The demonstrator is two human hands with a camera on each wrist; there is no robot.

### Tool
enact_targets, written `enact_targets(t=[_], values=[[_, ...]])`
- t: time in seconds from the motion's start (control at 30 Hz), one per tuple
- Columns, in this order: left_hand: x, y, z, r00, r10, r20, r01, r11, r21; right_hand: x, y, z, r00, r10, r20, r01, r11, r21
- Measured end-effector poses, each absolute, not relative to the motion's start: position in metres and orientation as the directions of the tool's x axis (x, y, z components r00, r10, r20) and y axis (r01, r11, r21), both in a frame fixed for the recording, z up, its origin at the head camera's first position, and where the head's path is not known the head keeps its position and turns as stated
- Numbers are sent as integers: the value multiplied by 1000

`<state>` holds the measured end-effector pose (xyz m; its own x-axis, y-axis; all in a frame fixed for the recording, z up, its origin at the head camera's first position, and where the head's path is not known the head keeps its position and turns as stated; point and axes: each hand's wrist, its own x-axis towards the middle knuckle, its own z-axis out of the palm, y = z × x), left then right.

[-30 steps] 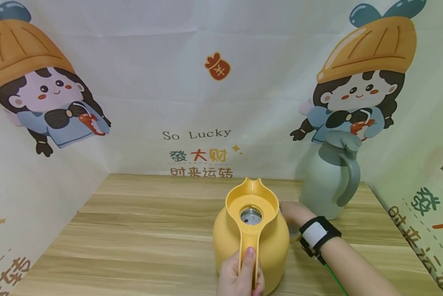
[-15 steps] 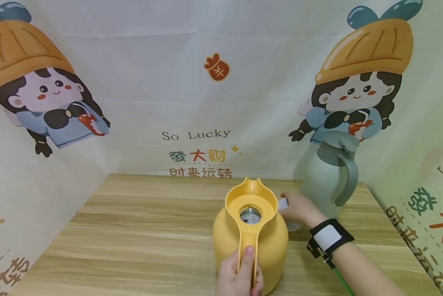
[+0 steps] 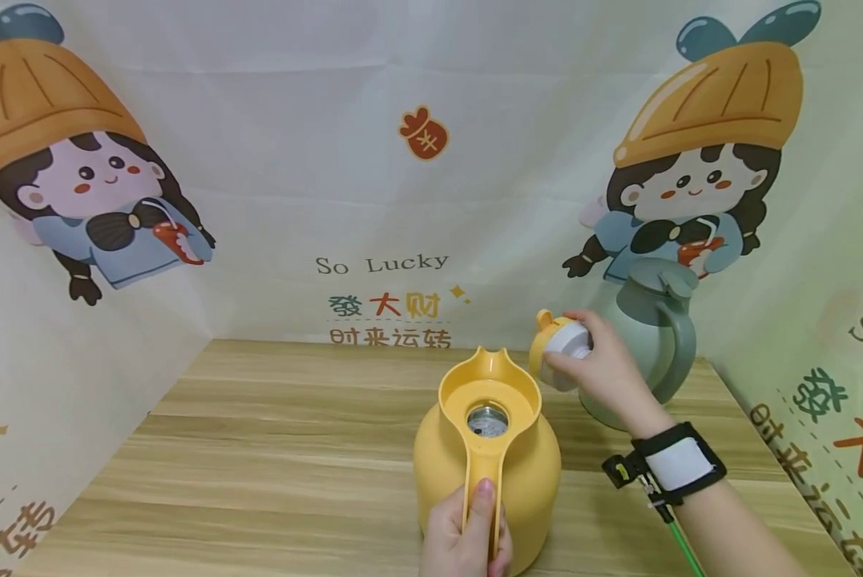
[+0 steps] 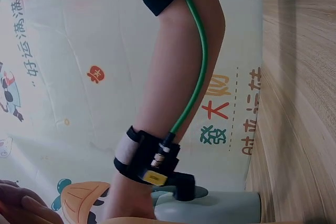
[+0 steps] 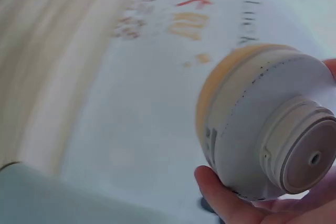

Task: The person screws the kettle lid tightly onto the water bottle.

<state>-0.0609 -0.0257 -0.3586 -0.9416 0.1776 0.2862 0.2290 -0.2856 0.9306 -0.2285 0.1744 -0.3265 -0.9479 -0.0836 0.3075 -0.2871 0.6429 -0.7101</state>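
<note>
A yellow vacuum jug stands on the wooden table, its round metal-lined mouth uncovered. My left hand grips its handle, thumb on top. Up and right of the jug, my right hand holds the jug lid, yellow on top with a white underside, tilted on its side in the air. In the right wrist view the lid shows its threaded white plug facing the camera, with fingertips around its edge. In the left wrist view the left hand appears only partly, at the lower corner.
A pale green vacuum jug with a grey lid and handle stands behind my right hand, near the back right. Printed cloth walls enclose the wooden table at the back and sides.
My right hand has lifted the lid from behind the yellow jug's right side, up into the air. My left hand has stayed on the handle.
</note>
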Motion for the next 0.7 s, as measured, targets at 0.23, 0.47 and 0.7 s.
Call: enact_targets(t=[0.23,0.47,0.7], values=[[-60,-25,-358,-951,167,259,206,-280,938,-208,165,-295,-900,-71,429,-400,521,-754],[-60,-25,-357,-956,161,247,197,-273,941,-189,154,-277,-863,-38,503,-477,388,-789],[-61,-25,-358,-955,165,245,194,-275,942,-173,140,-269,-832,-41,553,-542,271,-796]])
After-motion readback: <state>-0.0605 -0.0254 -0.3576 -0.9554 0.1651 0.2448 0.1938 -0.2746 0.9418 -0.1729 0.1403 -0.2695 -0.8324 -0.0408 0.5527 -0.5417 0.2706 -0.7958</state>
